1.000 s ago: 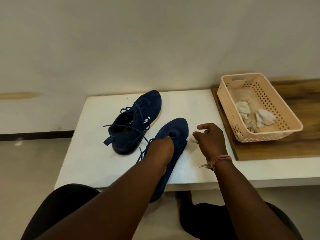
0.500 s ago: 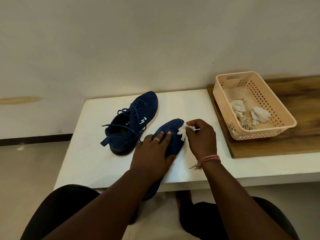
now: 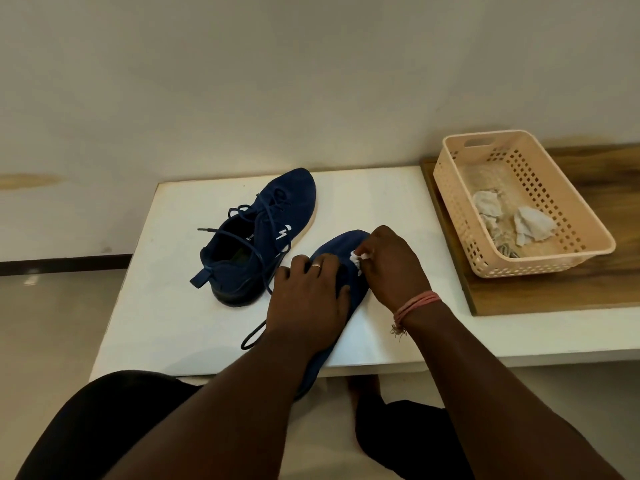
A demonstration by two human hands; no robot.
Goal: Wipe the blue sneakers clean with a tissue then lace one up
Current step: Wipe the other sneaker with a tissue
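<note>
On the white table [image 3: 145, 306] the far sneaker [image 3: 258, 237] lies untouched, its laces loose, just beside the near sneaker [image 3: 337, 249]. The left hand [image 3: 306, 299] lies flat with straight fingers on this near sneaker, which looks light and soft, so it is best held down over the middle. The right hand [image 3: 391, 265] pinches a crumpled tissue [image 3: 356, 258], thin and probably easy to tear, against the toe; used tissues lie in the basket [image 3: 450, 188] at the right.

A peach plastic basket [image 3: 554, 216] with perforated walls sits on a wooden board [image 3: 588, 289] — at the right, beside the white table [image 3: 156, 299]. Crumpled used tissues [image 3: 512, 220] lie inside it. Behind stands a pale wall [image 3: 277, 81] — with a dark baseboard [image 3: 62, 263].
</note>
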